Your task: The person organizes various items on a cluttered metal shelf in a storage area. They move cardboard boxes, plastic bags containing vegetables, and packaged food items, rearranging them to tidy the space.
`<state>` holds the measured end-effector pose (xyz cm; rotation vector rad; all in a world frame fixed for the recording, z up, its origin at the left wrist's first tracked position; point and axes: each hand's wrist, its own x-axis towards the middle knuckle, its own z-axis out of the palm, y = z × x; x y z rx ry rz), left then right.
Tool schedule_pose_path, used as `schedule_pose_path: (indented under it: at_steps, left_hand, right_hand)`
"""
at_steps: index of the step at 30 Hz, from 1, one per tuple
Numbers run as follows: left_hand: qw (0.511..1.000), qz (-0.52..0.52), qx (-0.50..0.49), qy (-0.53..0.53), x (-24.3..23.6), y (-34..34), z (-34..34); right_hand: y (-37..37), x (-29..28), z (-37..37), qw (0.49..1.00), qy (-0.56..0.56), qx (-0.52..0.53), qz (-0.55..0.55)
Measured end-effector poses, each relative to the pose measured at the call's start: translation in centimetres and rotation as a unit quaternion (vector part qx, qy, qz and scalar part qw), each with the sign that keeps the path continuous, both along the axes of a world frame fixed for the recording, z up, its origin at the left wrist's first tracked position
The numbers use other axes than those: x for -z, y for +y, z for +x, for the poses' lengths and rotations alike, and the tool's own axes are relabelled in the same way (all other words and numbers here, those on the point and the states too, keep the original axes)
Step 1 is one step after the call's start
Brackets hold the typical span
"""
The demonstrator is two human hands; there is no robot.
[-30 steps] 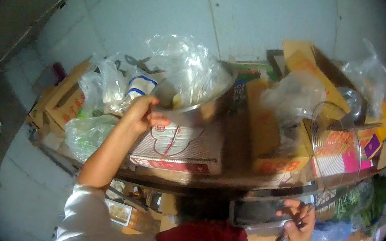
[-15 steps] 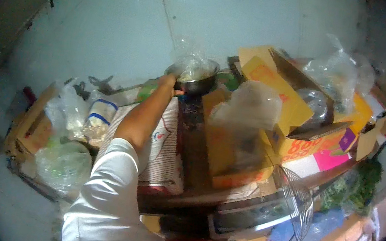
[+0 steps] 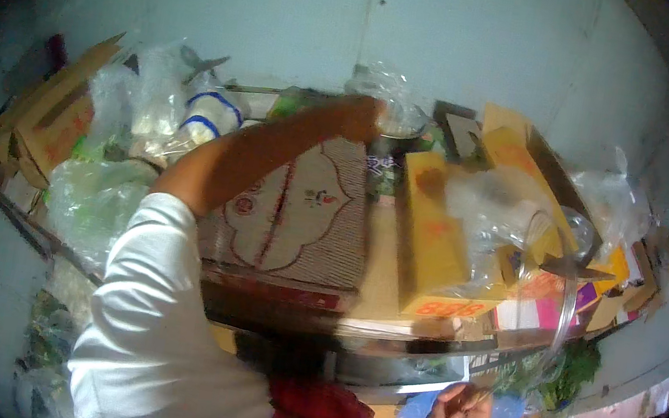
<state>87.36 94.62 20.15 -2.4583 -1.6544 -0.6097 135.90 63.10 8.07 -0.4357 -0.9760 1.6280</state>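
My left hand point(image 3: 362, 116) reaches to the back of the shelf and grips the rim of a metal bowl point(image 3: 404, 130) with a clear plastic bag point(image 3: 386, 84) in it; its fingers are partly hidden. Under that arm lies a patterned flat carton point(image 3: 289, 224). My right hand point(image 3: 455, 414) is low at the right, fingers curled round the handle of a wire skimmer point(image 3: 563, 318), whose blurred head overlaps the cartons.
Open yellow cartons point(image 3: 425, 230) with plastic bags fill the right of the shelf point(image 3: 373, 330). Bagged produce point(image 3: 91, 209) and a torn carton point(image 3: 52, 122) stand at the left. Leafy greens point(image 3: 571, 379) and a blue bag point(image 3: 422, 405) are below.
My left hand has carried the bowl from atop the patterned carton to the back near the wall, uncovering the carton. The skimmer has swayed in my right hand, and the view has shifted.
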Motion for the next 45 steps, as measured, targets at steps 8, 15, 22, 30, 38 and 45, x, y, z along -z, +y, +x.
schedule_pose_path:
  at_steps: [8, 15, 22, 30, 38, 45]
  left_hand:
    - [0.941, -0.038, 0.309, 0.132, -0.3, -26.1, 12.9]
    - [0.942, -0.065, 0.283, -0.170, 3.7, -30.0, 14.1]
    - [0.782, -0.239, -0.009, -0.576, -0.7, -24.4, 6.4]
    - [0.969, 0.131, -0.173, -0.120, -4.8, -10.3, -10.6]
    - [0.951, -0.048, -0.114, -0.284, -2.7, -2.4, -13.8]
    - [0.965, 0.155, -0.206, -0.053, 2.4, 1.0, -15.5]
  right_hand:
    - [4.0, -3.5, -11.3, 0.986, 0.011, 0.024, 0.167]
    - [7.4, -5.9, -19.0, 0.969, -0.075, -0.044, 0.230]
    - [7.2, -1.6, -15.5, 0.972, -0.092, -0.067, 0.208]
    - [1.5, 9.5, -3.9, 0.985, -0.170, 0.006, -0.026]
    - [-1.9, 16.9, 1.0, 0.956, -0.226, 0.151, -0.111]
    - [-3.4, 24.7, 1.9, 0.893, -0.406, 0.192, 0.007]
